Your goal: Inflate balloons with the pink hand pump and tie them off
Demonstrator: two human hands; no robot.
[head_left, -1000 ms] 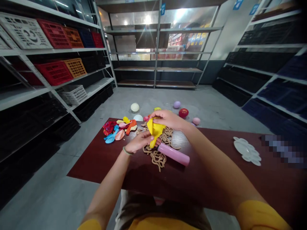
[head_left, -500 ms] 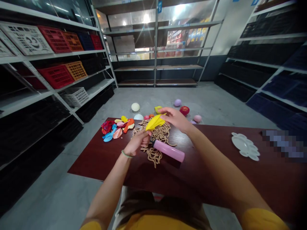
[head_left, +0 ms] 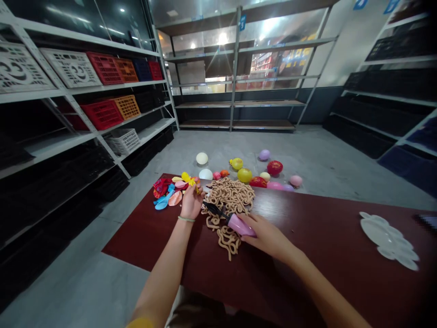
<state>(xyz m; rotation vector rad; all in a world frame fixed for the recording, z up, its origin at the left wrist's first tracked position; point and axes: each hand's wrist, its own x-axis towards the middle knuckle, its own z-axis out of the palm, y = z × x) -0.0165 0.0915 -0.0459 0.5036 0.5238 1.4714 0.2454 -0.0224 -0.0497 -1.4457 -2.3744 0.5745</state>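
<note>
The left hand [head_left: 192, 202] is pinched on a yellow balloon [head_left: 191, 181], which shows limp above the fingertips; the right hand [head_left: 259, 231] is wrapped round a pink pump [head_left: 239, 224], tilted so that its black nozzle [head_left: 213, 208] points to the left hand; the two hands are apart, and I cannot tell whether the nozzle touches the left one; a pale green band [head_left: 186, 219] circles the left wrist; under and beyond the pump, beige cords [head_left: 232, 195] lie tangled on the dark red table [head_left: 143, 241]; limp balloons [head_left: 175, 198] lie just left of the left hand; a white scalloped dish [head_left: 387, 239] sits far right; inflated balloons [head_left: 275, 167] rest on the floor [head_left: 160, 157] beyond, before metal shelves [head_left: 235, 105].
</note>
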